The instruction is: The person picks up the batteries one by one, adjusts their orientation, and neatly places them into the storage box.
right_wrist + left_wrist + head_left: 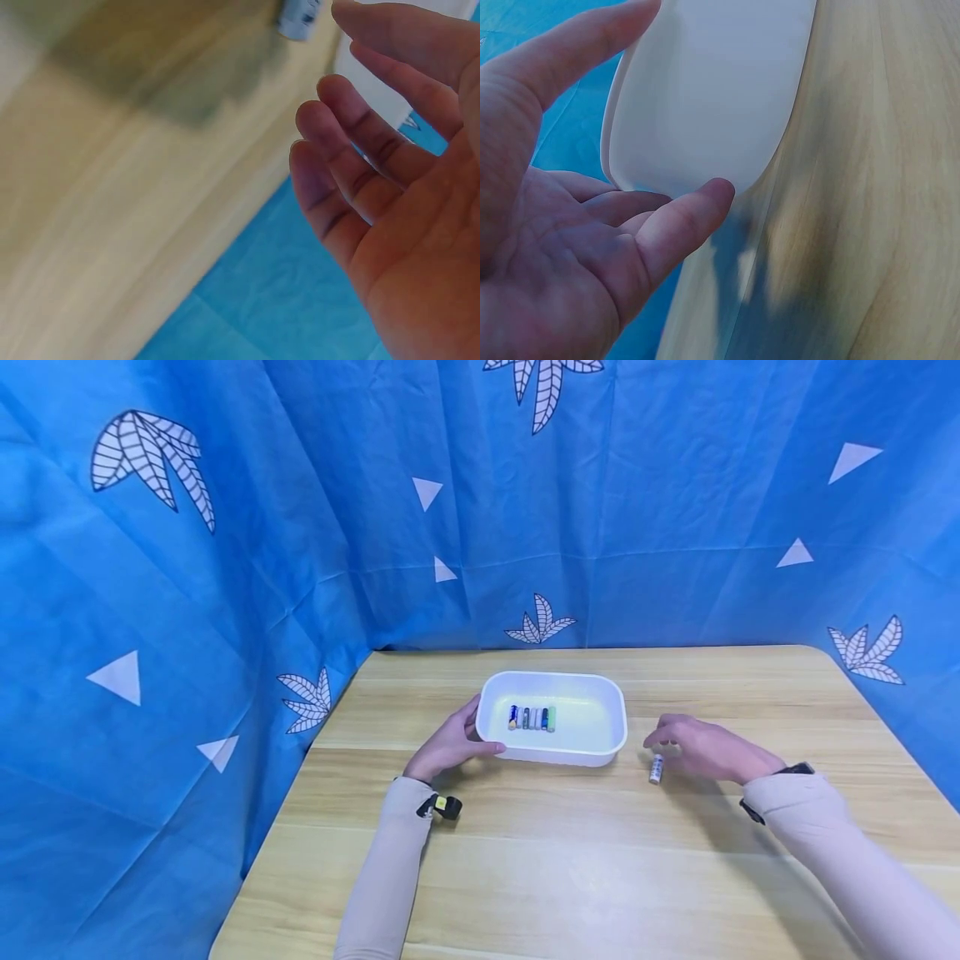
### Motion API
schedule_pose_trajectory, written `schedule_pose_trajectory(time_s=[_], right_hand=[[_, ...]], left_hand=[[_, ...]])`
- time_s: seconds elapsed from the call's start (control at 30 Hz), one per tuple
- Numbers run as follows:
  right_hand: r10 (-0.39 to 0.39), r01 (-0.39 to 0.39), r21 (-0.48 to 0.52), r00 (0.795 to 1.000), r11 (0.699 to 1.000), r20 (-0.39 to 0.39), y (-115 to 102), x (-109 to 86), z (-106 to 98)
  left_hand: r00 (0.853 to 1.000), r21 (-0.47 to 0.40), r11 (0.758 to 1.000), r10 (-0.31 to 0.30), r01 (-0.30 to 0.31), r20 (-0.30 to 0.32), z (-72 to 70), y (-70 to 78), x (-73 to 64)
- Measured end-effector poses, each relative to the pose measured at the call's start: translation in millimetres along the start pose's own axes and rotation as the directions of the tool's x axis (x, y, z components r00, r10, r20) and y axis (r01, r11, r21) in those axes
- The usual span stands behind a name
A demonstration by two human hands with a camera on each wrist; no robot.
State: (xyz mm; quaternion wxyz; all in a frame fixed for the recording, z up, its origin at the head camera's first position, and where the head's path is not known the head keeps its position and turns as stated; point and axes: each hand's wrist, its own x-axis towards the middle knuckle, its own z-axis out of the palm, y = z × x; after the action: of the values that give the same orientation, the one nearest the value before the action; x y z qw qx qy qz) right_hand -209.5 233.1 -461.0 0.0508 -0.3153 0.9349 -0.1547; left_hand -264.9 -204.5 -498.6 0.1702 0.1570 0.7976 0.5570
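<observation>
A white plastic box (551, 758) rests on the table, also seen as a box (712, 90) in the left wrist view. My left hand (453, 743) holds its left end, thumb at the near corner and fingers along the far side. Inside, several small batteries (527, 718) lie side by side in a row. One loose battery (656, 769), with a white printed wrapper, lies on the table right of the box. My right hand (701, 747) is just beside it, fingers loosely bent with nothing held; in the right wrist view the battery (300, 16) sits apart from the fingertips.
The light wooden table (570, 877) stretches around the box. A blue curtain (480, 510) with white leaf and triangle prints hangs behind and to the left of the table. Each wrist wears a black strap, such as the left strap (442, 807).
</observation>
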Motion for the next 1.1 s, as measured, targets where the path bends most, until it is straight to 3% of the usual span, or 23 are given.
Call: schedule_pose_trajectory(time_s=[0.13, 0.23, 0.57, 0.83, 1.1], right_hand=[[-0.058, 0.058, -0.015, 0.998, 0.998, -0.009, 3.2, -2.7, 8.5], [-0.061, 0.060, -0.026, 0.998, 0.998, -0.016, 4.3, -3.3, 12.5], [0.064, -0.066, -0.074, 0.998, 0.995, -0.026, 3.3, -7.0, 20.4], [0.112, -0.112, 0.014, 0.993, 0.994, 0.050, 2.6, -12.8, 13.1], [-0.009, -0.009, 0.114, 0.988, 0.993, 0.155, -2.6, -8.3, 11.1]], left_hand=[[1.000, 0.009, 1.000, -0.012, 0.012, -0.007, 0.0, -0.7, 0.3], [1.000, 0.015, 1.000, -0.016, 0.016, -0.011, 0.2, -1.2, 0.8], [1.000, 0.014, 1.000, -0.018, 0.018, -0.018, 0.4, -3.7, 2.1], [1.000, 0.017, 1.000, -0.016, 0.016, -0.011, 1.1, -0.8, 1.3], [1.000, 0.007, 1.000, -0.019, 0.019, -0.019, 1.5, -0.1, -0.1]])
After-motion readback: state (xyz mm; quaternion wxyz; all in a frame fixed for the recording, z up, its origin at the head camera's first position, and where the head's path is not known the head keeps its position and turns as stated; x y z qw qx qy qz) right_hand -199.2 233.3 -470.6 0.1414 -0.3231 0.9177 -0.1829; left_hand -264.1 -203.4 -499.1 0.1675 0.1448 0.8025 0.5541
